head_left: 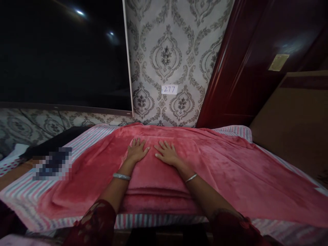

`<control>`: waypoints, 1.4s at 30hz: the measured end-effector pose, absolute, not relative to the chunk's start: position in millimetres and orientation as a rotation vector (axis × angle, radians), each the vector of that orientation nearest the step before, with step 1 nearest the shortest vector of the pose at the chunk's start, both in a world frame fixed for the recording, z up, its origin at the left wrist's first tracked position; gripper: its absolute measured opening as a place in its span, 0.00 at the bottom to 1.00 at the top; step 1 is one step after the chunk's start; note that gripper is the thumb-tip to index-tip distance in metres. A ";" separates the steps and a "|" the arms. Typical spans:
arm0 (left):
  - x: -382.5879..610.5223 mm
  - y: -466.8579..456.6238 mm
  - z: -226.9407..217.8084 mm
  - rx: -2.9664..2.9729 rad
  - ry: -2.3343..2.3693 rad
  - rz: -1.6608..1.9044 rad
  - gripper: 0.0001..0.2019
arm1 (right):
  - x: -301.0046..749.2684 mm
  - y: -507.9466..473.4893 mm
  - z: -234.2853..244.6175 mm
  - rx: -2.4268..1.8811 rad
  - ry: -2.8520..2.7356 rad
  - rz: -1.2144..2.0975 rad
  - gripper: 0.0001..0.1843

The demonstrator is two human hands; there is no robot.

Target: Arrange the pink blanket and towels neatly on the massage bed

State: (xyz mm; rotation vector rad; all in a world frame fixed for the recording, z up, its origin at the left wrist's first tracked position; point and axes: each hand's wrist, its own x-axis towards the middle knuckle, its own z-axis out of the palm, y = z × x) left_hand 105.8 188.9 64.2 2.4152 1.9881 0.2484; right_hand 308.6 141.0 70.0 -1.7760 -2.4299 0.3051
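Flat-palmed, I rest the left fingers (138, 142) and right fingers (167, 145) on the far part of the folded pink blanket (159, 172), spread apart and grasping nothing. It lies in the middle of the surface, over a striped cloth (143, 221), its layered edge towards me and more pink fabric (238, 174) stretching out either side; whether that is all one piece I cannot tell. I judge this to be smoothing or pressing the fold. My next move probably calls for even, light pressure, so the layers don't slip or crease.
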 end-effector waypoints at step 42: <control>123.8 122.0 61.6 2.659 1.620 0.119 0.32 | 409.9 31.7 42.3 -1.881 -2.214 0.244 0.30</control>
